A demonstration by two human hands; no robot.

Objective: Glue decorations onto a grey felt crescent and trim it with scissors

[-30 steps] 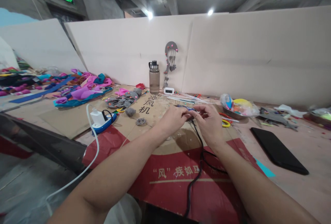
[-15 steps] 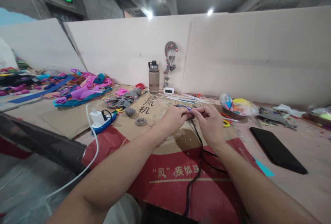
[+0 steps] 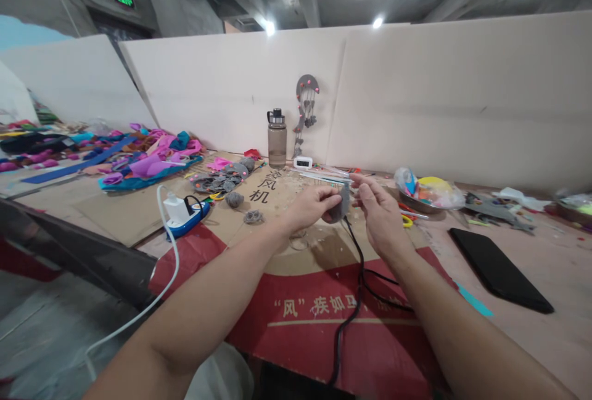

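Observation:
My left hand [image 3: 316, 207] pinches a small grey felt piece [image 3: 341, 206] between thumb and fingers and holds it raised above the cardboard. Just to the right, my right hand [image 3: 380, 212] is apart from the felt, its thumb and fingertips drawn together. Whatever lies between those fingertips is too small to make out. A black cord [image 3: 359, 277] runs down from beneath the felt across the cardboard [image 3: 296, 332]. To the left of my hands lie a coil of grey yarn [image 3: 253, 217] and a small grey yarn ball [image 3: 235, 200].
A water bottle [image 3: 277, 144] and a small white clock [image 3: 303, 163] stand at the back. Left are a blue power strip [image 3: 189, 220] and a heap of coloured fabric [image 3: 157, 156]. Right are yellow-handled scissors [image 3: 407, 221], a metal bowl [image 3: 430, 204] and a black phone [image 3: 502, 269].
My hands were together at the felt; my right hand has moved away to the right. The felt piece is now turned upright in my left hand and shows more of its surface.

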